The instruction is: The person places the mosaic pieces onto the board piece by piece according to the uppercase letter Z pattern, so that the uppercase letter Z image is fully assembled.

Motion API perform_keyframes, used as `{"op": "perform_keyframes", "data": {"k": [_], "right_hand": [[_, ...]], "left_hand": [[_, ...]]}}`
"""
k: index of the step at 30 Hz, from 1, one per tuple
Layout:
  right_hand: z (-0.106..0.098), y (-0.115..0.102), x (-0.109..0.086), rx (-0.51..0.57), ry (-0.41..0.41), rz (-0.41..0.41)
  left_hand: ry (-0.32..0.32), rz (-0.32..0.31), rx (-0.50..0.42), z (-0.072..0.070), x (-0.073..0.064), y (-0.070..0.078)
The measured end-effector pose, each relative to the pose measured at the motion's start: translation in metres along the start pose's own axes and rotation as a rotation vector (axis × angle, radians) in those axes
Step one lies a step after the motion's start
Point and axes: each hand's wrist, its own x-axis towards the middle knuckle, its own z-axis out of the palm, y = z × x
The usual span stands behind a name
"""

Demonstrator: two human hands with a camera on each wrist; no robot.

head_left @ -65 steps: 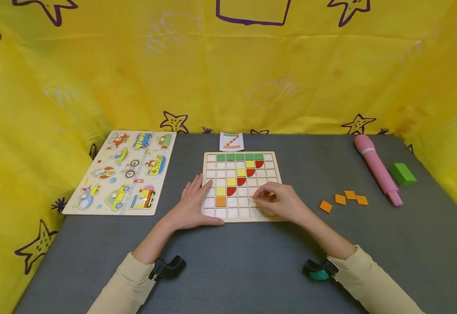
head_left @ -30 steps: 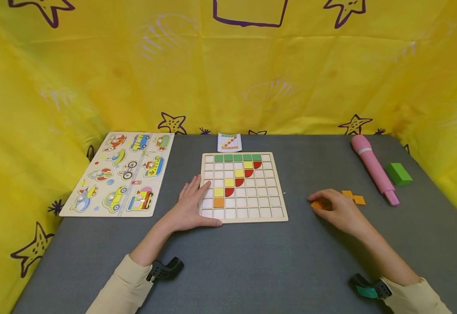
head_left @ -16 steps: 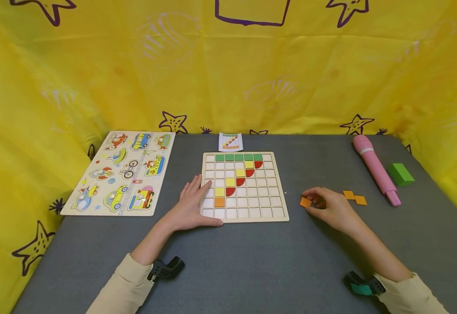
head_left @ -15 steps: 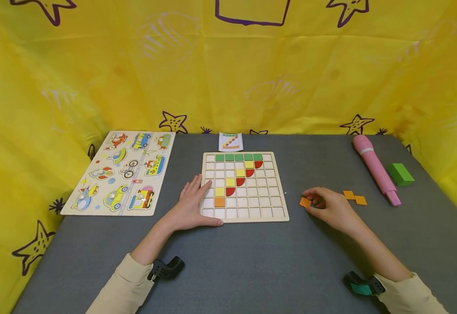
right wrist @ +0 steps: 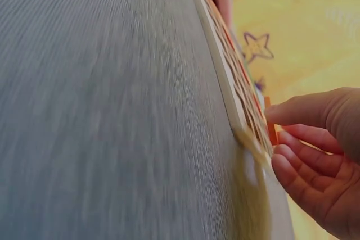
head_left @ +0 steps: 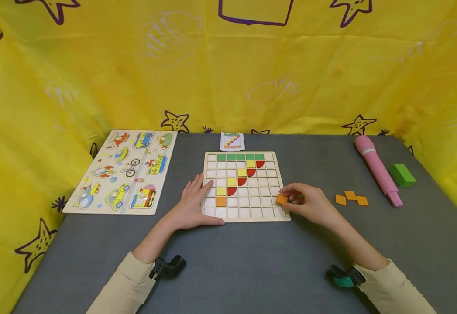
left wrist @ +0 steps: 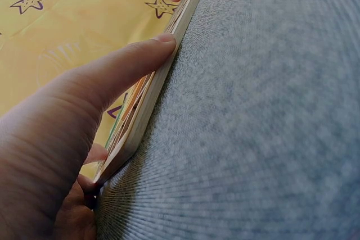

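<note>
A wooden grid board lies mid-table, carrying a green row, a diagonal of yellow squares and red quarter-circles, and one orange square tile near its lower left. My left hand rests at the board's left side, fingers spread; in the left wrist view the thumb lies on the near edge. Between thumb and fingers my right hand pinches another orange tile over the board's right edge. The right wrist view shows that orange tile at the fingertips.
Several loose orange tiles lie to the right. Beyond them are a pink microphone-shaped object and a green block. A pattern card sits behind the board. At left lies a vehicle puzzle. Yellow cloth encloses the table.
My right hand went from the board to the loose tiles, took an orange tile, and has carried it left to the board's right edge. The left hand stays in place.
</note>
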Motion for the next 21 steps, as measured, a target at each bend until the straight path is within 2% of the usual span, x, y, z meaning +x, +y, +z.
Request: {"op": "perform_keyframes", "data": {"k": [13,21], "right_hand": [[0.039,-0.036,0.032,0.1,-0.11,-0.107],[0.056,-0.048,0.045,0.064,-0.131,-0.185]], "left_hand": [[0.004,0.01,0.006,0.001,0.002,-0.001],[-0.003,-0.004,0.014,0.002,0.001,-0.002]]}}
